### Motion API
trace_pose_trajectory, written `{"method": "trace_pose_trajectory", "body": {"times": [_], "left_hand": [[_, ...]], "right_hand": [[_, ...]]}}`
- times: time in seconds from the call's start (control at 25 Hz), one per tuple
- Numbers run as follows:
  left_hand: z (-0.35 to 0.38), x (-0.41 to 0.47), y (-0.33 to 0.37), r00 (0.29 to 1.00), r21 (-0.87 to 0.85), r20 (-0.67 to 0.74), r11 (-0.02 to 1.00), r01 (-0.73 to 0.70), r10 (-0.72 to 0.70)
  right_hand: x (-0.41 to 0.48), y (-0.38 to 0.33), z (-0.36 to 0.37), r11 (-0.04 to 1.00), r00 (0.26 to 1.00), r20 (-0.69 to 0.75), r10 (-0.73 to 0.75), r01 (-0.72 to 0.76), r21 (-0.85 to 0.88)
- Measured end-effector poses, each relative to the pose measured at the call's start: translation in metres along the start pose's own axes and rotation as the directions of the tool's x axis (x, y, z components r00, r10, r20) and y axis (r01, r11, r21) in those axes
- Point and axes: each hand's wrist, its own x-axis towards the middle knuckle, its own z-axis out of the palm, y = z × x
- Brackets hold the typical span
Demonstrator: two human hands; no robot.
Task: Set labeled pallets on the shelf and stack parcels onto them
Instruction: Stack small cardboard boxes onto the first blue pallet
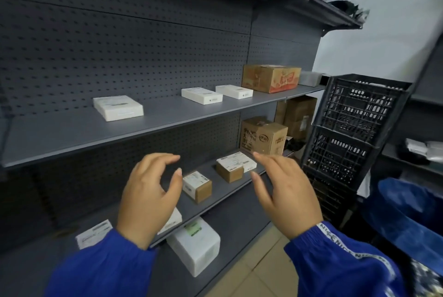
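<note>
Grey shelf (72, 133) (perforated back); blue sleeves (100, 265)

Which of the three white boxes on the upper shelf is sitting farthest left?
The white box standing alone, well apart from the other two white boxes, which sit together beside the brown carton.

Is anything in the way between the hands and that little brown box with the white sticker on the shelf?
Nothing visible blocks it. The left hand and right hand are both empty with fingers spread, raised in front of the shelf. The small brown box sits alone between them, with bare shelf around it.
</note>
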Motion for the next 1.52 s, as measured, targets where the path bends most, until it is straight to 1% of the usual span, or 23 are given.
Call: {"method": "trace_pose_trajectory", "body": {"times": [0.12, 0.24, 0.4, 0.52, 0.64, 0.72, 0.84, 0.96, 1.04, 1.08, 1.2, 1.28, 1.32, 1.4, 1.52], "left_hand": [[0.063, 0.014, -0.009, 0.997, 0.086, 0.063, 0.996, 0.038, -0.044], [0.123, 0.03, -0.024, 0.987, 0.199, 0.081, 0.972, 0.124, -0.142], [0.208, 0.055, -0.042, 0.957, 0.315, 0.046, 0.913, 0.259, -0.287], [0.266, 0.067, -0.06, 0.913, 0.369, -0.002, 0.848, 0.38, -0.408], [0.331, 0.071, -0.08, 0.817, 0.378, -0.095, 0.738, 0.558, -0.569], [0.364, 0.068, -0.095, 0.742, 0.388, -0.135, 0.654, 0.649, -0.657], [0.405, 0.064, -0.125, 0.632, 0.442, -0.153, 0.519, 0.731, -0.76], [0.438, 0.063, -0.161, 0.519, 0.539, -0.158, 0.367, 0.758, -0.84], [0.456, 0.062, -0.184, 0.443, 0.588, -0.172, 0.27, 0.763, -0.88], [0.464, 0.062, -0.195, 0.419, 0.615, -0.178, 0.232, 0.754, -0.89], [0.485, 0.058, -0.223, 0.381, 0.687, -0.195, 0.151, 0.711, -0.904], [0.494, 0.054, -0.237, 0.367, 0.708, -0.18, 0.138, 0.692, -0.913], [0.497, 0.053, -0.242, 0.358, 0.711, -0.178, 0.132, 0.691, -0.917], [0.502, 0.052, -0.248, 0.353, 0.712, -0.198, 0.113, 0.693, -0.915], [0.504, 0.054, -0.25, 0.398, 0.718, -0.241, 0.114, 0.687, -0.885]], "right_hand": [[0.016, 0.058, 0.039, 1.0, 0.996, 0.091, 0.024, -0.023, -0.013], [0.038, 0.11, 0.087, 1.0, 0.985, 0.171, 0.01, -0.009, -0.004], [0.078, 0.185, 0.164, 0.998, 0.969, 0.243, -0.046, 0.032, 0.063], [0.102, 0.232, 0.219, 0.988, 0.95, 0.294, -0.106, 0.068, 0.138], [0.115, 0.28, 0.28, 0.979, 0.902, 0.394, -0.174, 0.114, 0.171], [0.121, 0.299, 0.315, 0.977, 0.858, 0.483, -0.176, 0.093, 0.192], [0.121, 0.316, 0.375, 0.978, 0.747, 0.646, -0.156, 0.025, 0.207], [0.123, 0.317, 0.434, 0.991, 0.688, 0.723, -0.062, -0.042, 0.125], [0.125, 0.315, 0.469, 0.993, 0.614, 0.789, 0.001, -0.091, 0.07], [0.125, 0.315, 0.487, 0.994, 0.581, 0.813, 0.024, -0.104, 0.045], [0.12, 0.316, 0.533, 0.99, 0.481, 0.873, 0.08, -0.143, -0.012], [0.115, 0.314, 0.553, 0.984, 0.409, 0.904, 0.122, -0.167, -0.057], [0.113, 0.312, 0.559, 0.981, 0.388, 0.91, 0.144, -0.175, -0.081], [0.11, 0.311, 0.567, 0.978, 0.406, 0.899, 0.166, -0.184, -0.098], [0.109, 0.311, 0.567, 0.973, 0.471, 0.868, 0.158, -0.226, -0.054]]}}
